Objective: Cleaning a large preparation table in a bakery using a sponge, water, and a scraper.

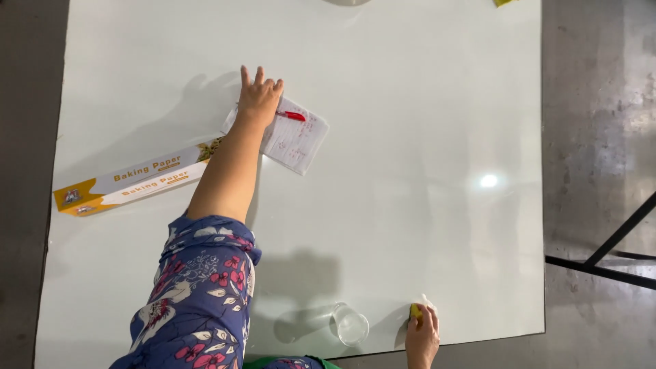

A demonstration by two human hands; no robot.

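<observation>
Across the white table, the left arm stretches far forward, its floral sleeve pushed above the elbow. The left hand lies flat, fingers spread, pressing on a written paper beside a red pen. Near the front edge, the right hand curls loosely around a small yellow thing. A glass stands just left of it. A long box lies at the left.
</observation>
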